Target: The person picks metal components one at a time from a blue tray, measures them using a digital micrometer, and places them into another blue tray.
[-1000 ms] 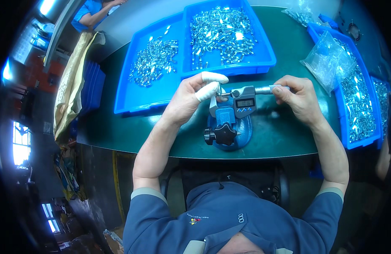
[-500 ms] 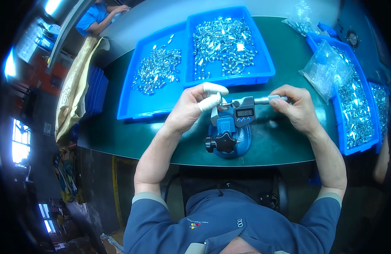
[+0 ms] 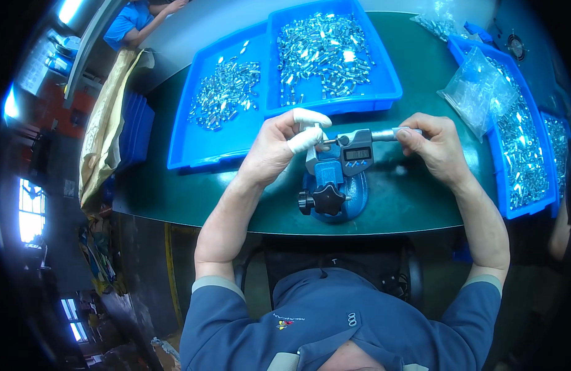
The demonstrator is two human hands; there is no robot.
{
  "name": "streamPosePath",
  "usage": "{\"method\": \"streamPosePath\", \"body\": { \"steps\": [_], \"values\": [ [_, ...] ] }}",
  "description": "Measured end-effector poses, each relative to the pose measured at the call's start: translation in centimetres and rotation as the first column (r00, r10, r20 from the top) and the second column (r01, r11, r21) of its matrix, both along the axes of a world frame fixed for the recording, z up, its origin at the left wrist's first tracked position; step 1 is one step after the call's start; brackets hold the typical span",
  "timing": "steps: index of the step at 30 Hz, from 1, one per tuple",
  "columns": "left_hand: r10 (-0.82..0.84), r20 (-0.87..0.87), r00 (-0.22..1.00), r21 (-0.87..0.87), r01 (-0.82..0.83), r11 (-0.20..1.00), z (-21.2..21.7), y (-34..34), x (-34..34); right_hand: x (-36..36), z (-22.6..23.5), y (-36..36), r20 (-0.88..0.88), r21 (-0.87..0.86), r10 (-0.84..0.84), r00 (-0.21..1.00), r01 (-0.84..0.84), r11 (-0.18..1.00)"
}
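Note:
A digital micrometer [image 3: 358,141] with a small display is clamped in a blue stand [image 3: 355,201] that has a black star knob [image 3: 329,200]. My left hand [image 3: 267,148], with white covers on the thumb and a finger, pinches a small metal piece [image 3: 323,136] at the micrometer's jaws. The fingers partly hide that piece, so its exact fit between the jaws cannot be seen. On the right, the thumb and fingers of my right hand [image 3: 439,145] close round the end of the micrometer's thimble [image 3: 390,134].
Beyond my hands, two blue trays hold shiny metal pieces: a left tray [image 3: 180,139] and a fuller one [image 3: 394,80]. Clear plastic bags [image 3: 477,93] lie over another filled tray [image 3: 503,185] at right. Stacked blue bins [image 3: 137,130] stand at left; a person in blue [image 3: 129,23] sits beyond.
The bench and trays sit slightly higher in the picture. Both hands keep their places at the micrometer, with the right fingers shifted a little on the thimble.

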State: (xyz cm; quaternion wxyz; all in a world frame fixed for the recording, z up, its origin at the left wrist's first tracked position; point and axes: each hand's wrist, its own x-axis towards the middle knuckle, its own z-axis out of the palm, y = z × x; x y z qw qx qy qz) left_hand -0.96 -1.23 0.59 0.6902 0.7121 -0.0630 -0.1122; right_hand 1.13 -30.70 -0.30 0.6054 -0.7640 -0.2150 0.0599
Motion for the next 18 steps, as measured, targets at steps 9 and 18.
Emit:
{"method": "streamPosePath", "body": {
  "steps": [9, 18],
  "values": [
    [-0.014, 0.018, 1.0, -0.017, 0.015, 1.0, -0.1, -0.1, -0.1, 0.0, 0.0, 0.0, -0.008, 0.004, 0.01, 1.0, -0.01, 1.0],
    [-0.055, 0.011, 0.998, -0.019, 0.055, 0.998, -1.0, 0.4, 0.3, 0.0, 0.0, -0.1, 0.001, -0.004, 0.009, 1.0, -0.009, 1.0]
  ]
}}
